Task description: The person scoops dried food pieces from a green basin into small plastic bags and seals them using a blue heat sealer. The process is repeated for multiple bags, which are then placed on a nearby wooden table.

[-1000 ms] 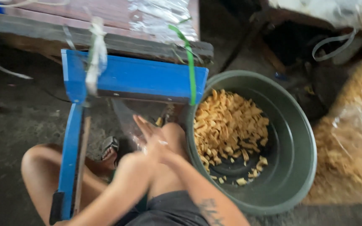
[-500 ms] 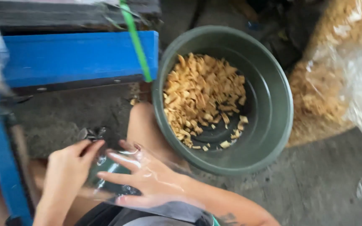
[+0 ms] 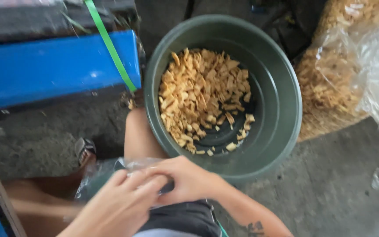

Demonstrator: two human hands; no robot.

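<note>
- Pinching a thin clear plastic bag over the lap, the left hand and right hand are both closing their fingers on its mouth, just in front of the green tub.
- Slipping looks likely: the film is slick and crumpled, so a loose pinch could be letting it drop or tear.
- Crowding the knee, the tub of fried snack pieces could be getting nudged and spilling.
- Sitting low on rough grey concrete floor, the person is facing a blue bench, with a big clear sack of snacks lying to the right.
</note>
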